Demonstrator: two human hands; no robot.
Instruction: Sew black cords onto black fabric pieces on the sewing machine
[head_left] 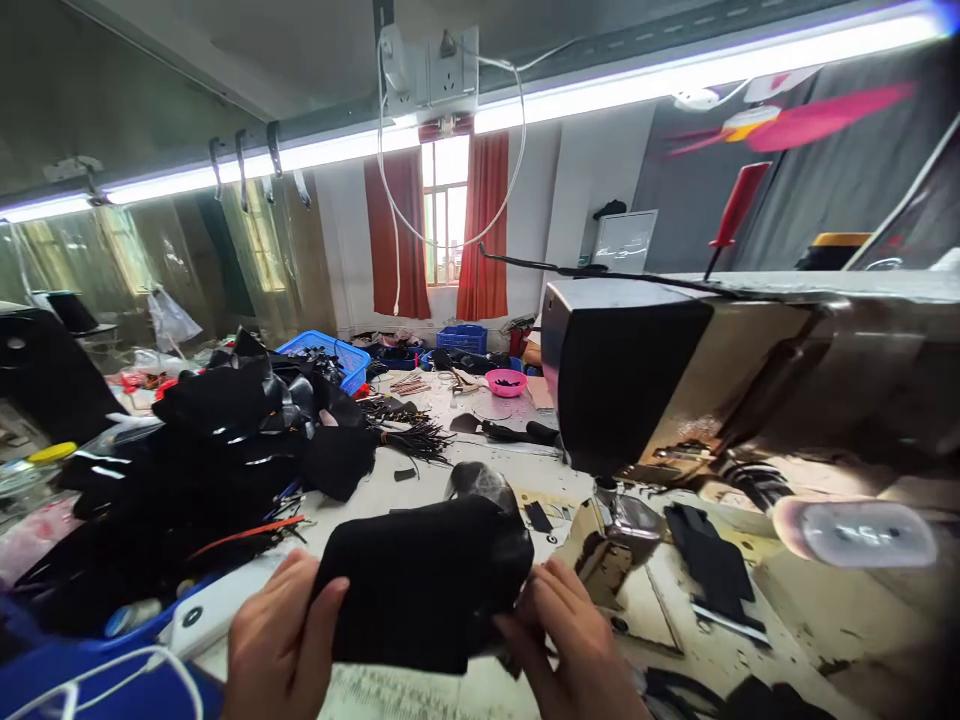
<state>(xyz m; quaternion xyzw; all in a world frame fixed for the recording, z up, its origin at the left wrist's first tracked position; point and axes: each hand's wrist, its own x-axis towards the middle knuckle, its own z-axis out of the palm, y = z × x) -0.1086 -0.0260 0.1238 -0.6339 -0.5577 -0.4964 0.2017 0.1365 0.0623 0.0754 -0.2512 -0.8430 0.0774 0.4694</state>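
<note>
Both of my hands hold a piece of black fabric (412, 580) up in front of me, above the worktable. My left hand (281, 635) grips its left edge, the thumb lying over the near face. At the right edge, my right hand (559, 630) pinches the fabric's lower corner between thumb and fingers. A shiny, see-through dark part (484, 485) shows at the top right of the piece. To the right of my hands stands a sewing machine (637, 370), its metal lower parts close to the right edge of the fabric.
A heap of black pieces (217, 430) covers the left side. A blue basket (326, 355) and a pink bowl (506, 383) stand farther back. A white phone-like device (217, 610) lies at left. A red screwdriver (739, 215) stands upright by the machine. Scissors-like black handles (517, 432) lie mid-table.
</note>
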